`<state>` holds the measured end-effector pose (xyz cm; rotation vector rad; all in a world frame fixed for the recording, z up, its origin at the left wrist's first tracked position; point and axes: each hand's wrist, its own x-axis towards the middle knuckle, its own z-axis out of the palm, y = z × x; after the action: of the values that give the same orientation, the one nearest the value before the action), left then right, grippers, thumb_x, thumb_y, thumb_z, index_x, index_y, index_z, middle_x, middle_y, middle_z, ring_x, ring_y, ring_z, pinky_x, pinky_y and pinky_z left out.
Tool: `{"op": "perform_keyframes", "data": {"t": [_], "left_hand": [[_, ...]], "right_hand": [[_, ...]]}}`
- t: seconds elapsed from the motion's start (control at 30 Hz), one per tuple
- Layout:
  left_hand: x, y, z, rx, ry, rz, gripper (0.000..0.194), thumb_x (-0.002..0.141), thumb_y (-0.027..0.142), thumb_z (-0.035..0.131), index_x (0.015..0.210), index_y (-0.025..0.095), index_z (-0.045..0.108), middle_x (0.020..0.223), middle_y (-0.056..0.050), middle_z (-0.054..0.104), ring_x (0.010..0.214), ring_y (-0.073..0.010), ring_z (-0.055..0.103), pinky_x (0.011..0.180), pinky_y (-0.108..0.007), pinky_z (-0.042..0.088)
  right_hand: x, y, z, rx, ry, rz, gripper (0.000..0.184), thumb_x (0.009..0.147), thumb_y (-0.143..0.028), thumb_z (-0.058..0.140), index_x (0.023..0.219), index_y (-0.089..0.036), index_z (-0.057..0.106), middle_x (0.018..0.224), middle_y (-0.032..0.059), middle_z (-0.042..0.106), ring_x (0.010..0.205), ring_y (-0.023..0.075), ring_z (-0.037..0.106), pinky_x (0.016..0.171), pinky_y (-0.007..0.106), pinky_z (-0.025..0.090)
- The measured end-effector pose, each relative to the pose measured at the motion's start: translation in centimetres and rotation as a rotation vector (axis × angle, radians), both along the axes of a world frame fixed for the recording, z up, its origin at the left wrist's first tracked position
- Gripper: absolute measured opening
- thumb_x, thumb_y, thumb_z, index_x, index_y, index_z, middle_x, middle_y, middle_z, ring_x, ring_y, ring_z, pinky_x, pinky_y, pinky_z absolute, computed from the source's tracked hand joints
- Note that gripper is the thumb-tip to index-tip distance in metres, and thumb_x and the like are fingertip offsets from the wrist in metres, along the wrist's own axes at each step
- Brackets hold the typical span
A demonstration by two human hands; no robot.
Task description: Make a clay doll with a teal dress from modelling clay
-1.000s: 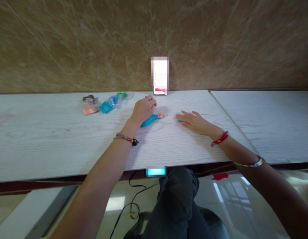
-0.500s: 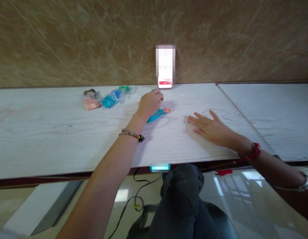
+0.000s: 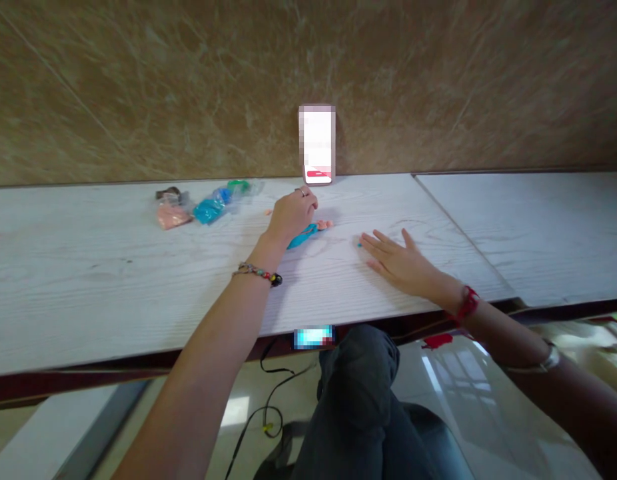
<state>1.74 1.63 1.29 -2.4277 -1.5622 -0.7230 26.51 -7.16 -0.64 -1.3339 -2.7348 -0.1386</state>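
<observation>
My left hand (image 3: pixel 293 215) is curled above a flat blue clay piece (image 3: pixel 302 236), with its fingers bent inward. Whatever those fingers hold, if anything, is hidden behind the hand. Lumps of peach clay (image 3: pixel 325 225) adjoin the blue piece's right end. Another small peach bit (image 3: pixel 268 212) shows left of my left hand. To the right, my right hand (image 3: pixel 401 263) lies low over the table, palm down, fingers stretched out and apart. A tiny blue bit (image 3: pixel 359 245) sits by its fingertips.
Bagged clay lies at the back left: a peach packet (image 3: pixel 172 216), a blue packet (image 3: pixel 208 211) and a green one (image 3: pixel 238 185). A phone (image 3: pixel 318 143) leans upright against the marbled wall. The white table's (image 3: pixel 113 300) front edge runs above my knees. A cable (image 3: pixel 263 400) trails on the floor.
The whole view has shifted slightly, so the table's things appear further left. My right forearm has drawn inward to the left; its fingers stay spread beside the blue bit. My left hand keeps its curled pose.
</observation>
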Motion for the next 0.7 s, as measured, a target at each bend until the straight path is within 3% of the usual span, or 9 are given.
{"op": "perform_keyframes", "data": {"t": [0.13,0.4,0.6,0.7], "left_hand": [[-0.4,0.1,-0.2,-0.007,-0.002,0.013,0.028,0.083,0.010,0.038,0.082,0.015,0.066,0.094,-0.009,0.064,0.082,-0.0189,0.058,0.068,-0.031,0.042],[-0.2,0.4,-0.3,-0.012,0.014,0.004,0.029,0.084,0.013,0.038,0.083,0.016,0.067,0.096,-0.009,0.064,0.079,-0.0184,0.057,0.064,-0.030,0.042],[-0.4,-0.1,0.1,-0.030,0.011,0.021,0.030,0.083,0.011,0.038,0.083,0.015,0.067,0.095,-0.010,0.064,0.082,-0.0193,0.058,0.066,-0.030,0.043],[-0.4,-0.1,0.1,-0.034,0.007,0.024,0.030,0.083,0.011,0.037,0.083,0.015,0.067,0.095,-0.009,0.065,0.082,-0.0193,0.059,0.067,-0.030,0.043]], "right_hand": [[-2.4,2.8,0.6,-0.040,0.005,-0.027,0.050,0.097,-0.037,0.018,0.140,-0.022,0.039,0.145,0.0086,0.040,0.137,0.0275,0.029,0.105,0.068,0.018],[0.1,-1.2,0.2,-0.005,0.004,0.045,0.050,0.097,-0.037,0.017,0.141,-0.023,0.037,0.145,0.0071,0.040,0.136,0.0253,0.032,0.107,0.065,0.017],[-2.4,1.6,0.3,-0.009,0.020,-0.013,0.048,0.098,-0.037,0.018,0.139,-0.024,0.040,0.145,0.0058,0.041,0.137,0.0254,0.031,0.107,0.067,0.016],[-1.9,0.7,0.2,0.004,0.019,0.038,0.048,0.098,-0.036,0.019,0.140,-0.025,0.038,0.145,0.0054,0.041,0.136,0.0246,0.032,0.108,0.065,0.016]]}}
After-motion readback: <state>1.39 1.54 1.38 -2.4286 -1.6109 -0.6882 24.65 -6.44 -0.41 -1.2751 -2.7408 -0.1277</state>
